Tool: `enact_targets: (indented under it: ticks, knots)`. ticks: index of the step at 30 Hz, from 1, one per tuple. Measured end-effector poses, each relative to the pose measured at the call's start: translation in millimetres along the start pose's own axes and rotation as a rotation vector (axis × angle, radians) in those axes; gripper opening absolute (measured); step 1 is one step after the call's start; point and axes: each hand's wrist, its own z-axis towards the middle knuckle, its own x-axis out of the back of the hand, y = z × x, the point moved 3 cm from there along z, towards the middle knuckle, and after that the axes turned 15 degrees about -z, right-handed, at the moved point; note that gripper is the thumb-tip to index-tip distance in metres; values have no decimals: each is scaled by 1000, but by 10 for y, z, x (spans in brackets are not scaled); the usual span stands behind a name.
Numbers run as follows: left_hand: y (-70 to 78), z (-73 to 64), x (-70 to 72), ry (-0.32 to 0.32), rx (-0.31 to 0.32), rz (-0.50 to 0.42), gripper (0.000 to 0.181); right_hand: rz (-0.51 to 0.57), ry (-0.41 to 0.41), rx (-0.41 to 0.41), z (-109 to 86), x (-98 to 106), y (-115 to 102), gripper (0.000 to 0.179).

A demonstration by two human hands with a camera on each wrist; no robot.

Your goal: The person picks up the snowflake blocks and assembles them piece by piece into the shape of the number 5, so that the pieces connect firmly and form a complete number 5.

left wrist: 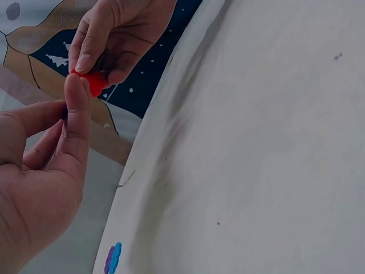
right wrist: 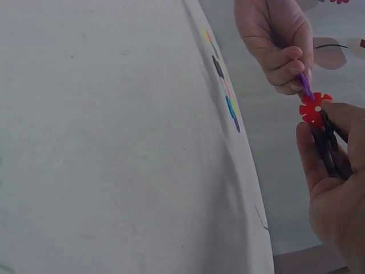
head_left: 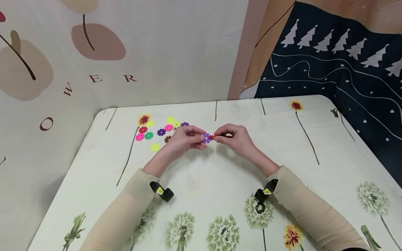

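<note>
Over the middle of the table, my left hand (head_left: 189, 138) pinches a purple notched plastic disc (head_left: 206, 138) by its edge. Opposite it, my right hand (head_left: 235, 137) grips a red notched disc (right wrist: 308, 112) between thumb and fingers. A black disc (right wrist: 329, 132) sits crosswise at the red one, close to the right thumb. In the right wrist view the purple disc's edge meets the red disc's rim; how deep they are slotted I cannot tell. From the left wrist view the red disc (left wrist: 96, 83) shows beyond the left fingertips, and the purple disc is mostly hidden.
Loose notched discs lie left of the hands, among them a green disc (head_left: 149, 135), a pink disc (head_left: 139, 137), a dark purple disc (head_left: 161, 132) and a yellow disc (head_left: 155, 147). The tablecloth (head_left: 194, 195) has printed flowers. Patterned cloth hangs behind the table.
</note>
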Motion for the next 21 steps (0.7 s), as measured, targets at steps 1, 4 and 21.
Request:
enact_targets:
  ticks: [1,4,21]
  knots:
    - [-1,1,0,1,0,2,21,-3,0,0,0,0,4,9]
    - [-1,2,6,2,-7,34,20,-6,1,7,-7,5,2,10]
    - [-7,20,-10,30,-21,25,20,-27,-82,-61,5,-37,-25,36]
